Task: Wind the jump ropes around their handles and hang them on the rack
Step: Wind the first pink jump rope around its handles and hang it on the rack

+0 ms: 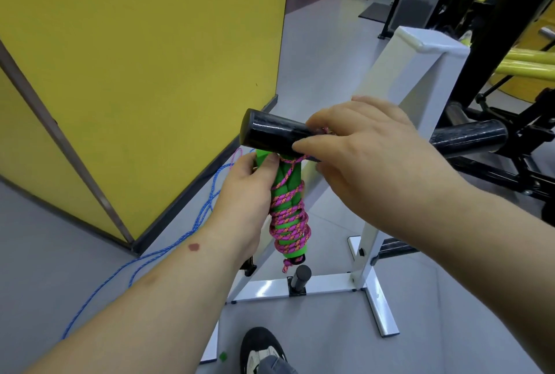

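Blue rope (192, 225): on the floor, left of both hands.
Left hand (250, 193): squeezing the green handles (289, 193), pink rope (288, 223) wound below its fingers.
Right hand (357, 151): pinching a pink loop on the black peg (270, 132).

Both forearms bare, no sleeves in view. Left hand (246, 193) and right hand (369, 151) bare: no gloves, rings or watch seen. Left forearm (168, 277): one small round dark-red mark near the wrist, a fainter blotch further up. Shoe (262, 349): black, white panels, white laces. Grey-blue trouser hem (274, 366) above it.
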The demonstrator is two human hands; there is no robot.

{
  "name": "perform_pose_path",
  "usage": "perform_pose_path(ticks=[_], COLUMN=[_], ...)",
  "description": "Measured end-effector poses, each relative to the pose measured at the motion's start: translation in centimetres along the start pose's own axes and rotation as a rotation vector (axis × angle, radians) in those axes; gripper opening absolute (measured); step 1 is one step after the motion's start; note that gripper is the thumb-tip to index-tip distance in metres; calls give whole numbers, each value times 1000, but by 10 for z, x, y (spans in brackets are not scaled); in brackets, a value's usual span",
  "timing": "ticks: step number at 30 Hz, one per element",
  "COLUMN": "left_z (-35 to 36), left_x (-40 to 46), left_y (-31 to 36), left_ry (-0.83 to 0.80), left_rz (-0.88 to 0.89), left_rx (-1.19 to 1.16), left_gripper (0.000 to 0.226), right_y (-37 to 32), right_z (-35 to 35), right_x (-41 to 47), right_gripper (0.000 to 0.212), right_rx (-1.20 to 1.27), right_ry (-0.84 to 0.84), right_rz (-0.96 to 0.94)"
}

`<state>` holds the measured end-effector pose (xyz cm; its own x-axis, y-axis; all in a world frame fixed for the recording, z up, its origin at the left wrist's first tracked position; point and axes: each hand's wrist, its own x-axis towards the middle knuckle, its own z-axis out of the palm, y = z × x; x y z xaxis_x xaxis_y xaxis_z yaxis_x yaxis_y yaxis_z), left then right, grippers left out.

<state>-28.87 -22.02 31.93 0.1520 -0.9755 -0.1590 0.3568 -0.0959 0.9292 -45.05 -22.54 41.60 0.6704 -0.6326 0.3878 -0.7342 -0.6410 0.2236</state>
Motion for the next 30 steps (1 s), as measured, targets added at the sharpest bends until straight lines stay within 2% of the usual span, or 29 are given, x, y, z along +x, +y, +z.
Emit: perform_pose_path(ticks=[3,6,14,18,25,30], left_z=[-2,-5,1,12,23,21], left_x=[3,6,16,21,27,32], left_y=[8,11,8,13,8,13], left_ry=[-12,-31,-47,-68,-119,-133], left_rz=[-44,-78,-215,-245,-326,-368], left_rx=[-84,-128,-376,-450,-422,-396], left_gripper=[20,28,33,36,38,21], right_y=[-4,-7,-3,-1,0,5], right_z=[11,17,14,15,25,30], right_x=[2,4,6,6,-6,-8], right_gripper=[25,20,27,25,23,23], right_rx=[-76,-111,-114,-111,-139,-158], right_ry=[-22,-18,-25,28,140,192], right_rz=[0,31,-12,11,-5,-39])
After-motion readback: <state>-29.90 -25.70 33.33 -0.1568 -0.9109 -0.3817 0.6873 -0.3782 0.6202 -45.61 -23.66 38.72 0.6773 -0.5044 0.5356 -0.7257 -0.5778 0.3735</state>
